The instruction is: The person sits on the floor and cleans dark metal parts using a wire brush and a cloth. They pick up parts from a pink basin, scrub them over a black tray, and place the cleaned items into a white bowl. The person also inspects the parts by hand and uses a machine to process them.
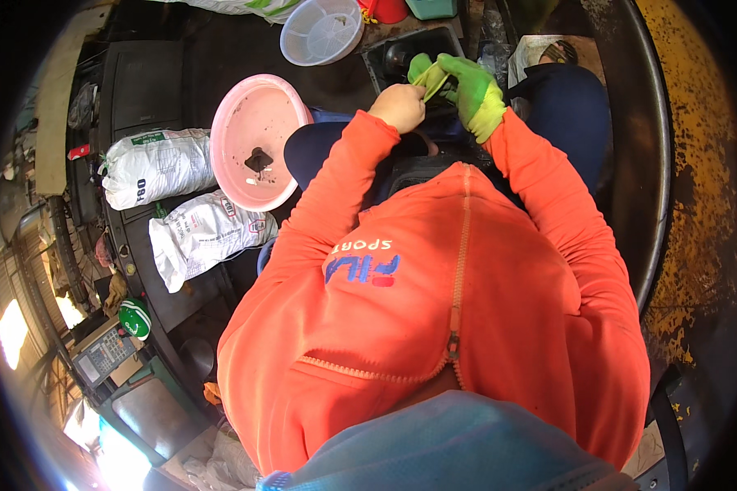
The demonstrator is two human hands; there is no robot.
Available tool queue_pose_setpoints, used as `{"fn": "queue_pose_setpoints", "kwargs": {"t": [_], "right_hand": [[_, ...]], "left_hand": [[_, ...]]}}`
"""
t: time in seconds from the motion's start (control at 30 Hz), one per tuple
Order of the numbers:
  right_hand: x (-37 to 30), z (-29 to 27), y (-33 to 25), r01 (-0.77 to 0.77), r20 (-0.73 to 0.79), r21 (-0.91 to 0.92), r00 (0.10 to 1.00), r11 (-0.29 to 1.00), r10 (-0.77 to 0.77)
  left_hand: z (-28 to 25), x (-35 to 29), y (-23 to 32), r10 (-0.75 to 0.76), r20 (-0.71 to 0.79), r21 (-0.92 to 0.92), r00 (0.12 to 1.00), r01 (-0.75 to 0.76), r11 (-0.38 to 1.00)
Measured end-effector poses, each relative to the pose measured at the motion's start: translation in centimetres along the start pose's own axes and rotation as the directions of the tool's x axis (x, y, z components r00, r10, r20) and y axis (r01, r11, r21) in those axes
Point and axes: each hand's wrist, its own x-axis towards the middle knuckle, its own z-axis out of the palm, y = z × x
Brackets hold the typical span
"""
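Note:
My left hand (400, 107) is bare, its fingers closed on the edge of a yellow-green glove (431, 78). My right hand (473, 96) wears a green glove with a yellow-green cuff. Its fingers bend toward the held glove and look closed on its other side. Both hands are close together above my lap, in front of a black tray (442, 39). Inside that tray a dark rounded thing (399, 57) is partly hidden by shadow. My fingertips are small and partly covered by the glove material.
Left of my knee stands a pink basin (221, 139) with a dark piece inside. Two white sacks (157, 168) (205, 237) lie beside it. Farther ahead are a pale plastic colander (323, 31), a red container (387, 10) and a green one (431, 8). A curved metal edge (668, 164) runs along my right.

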Motion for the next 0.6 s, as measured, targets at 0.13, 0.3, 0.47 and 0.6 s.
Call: {"fn": "queue_pose_setpoints", "kwargs": {"t": [0.13, 0.3, 0.47, 0.6], "right_hand": [[-0.3, 0.3, 1.5, -0.063, 0.097, -0.106, 0.993, 0.992, 0.073], [0.7, 0.4, 4.1, 0.25, 0.14, -0.716, 0.966, 0.652, -0.218], [1.1, 0.0, 3.9, 0.207, 0.16, -0.695, 0.978, 0.689, -0.132], [0.3, 1.2, 3.3, -0.203, -0.023, -0.065, 0.979, 0.977, 0.202]], "left_hand": [[-1.0, 1.7, -2.5, -0.074, 0.113, -0.39, 0.991, 0.113, 0.914], [0.1, 2.4, -2.5, -0.405, 0.062, -0.967, 0.912, 0.155, 0.2], [-0.5, 1.7, -1.1, -0.521, -0.046, -0.768, 0.852, 0.303, 0.564], [-2.7, 1.0, -1.1, -0.341, -0.016, -0.197, 0.94, 0.331, 0.923]]}}
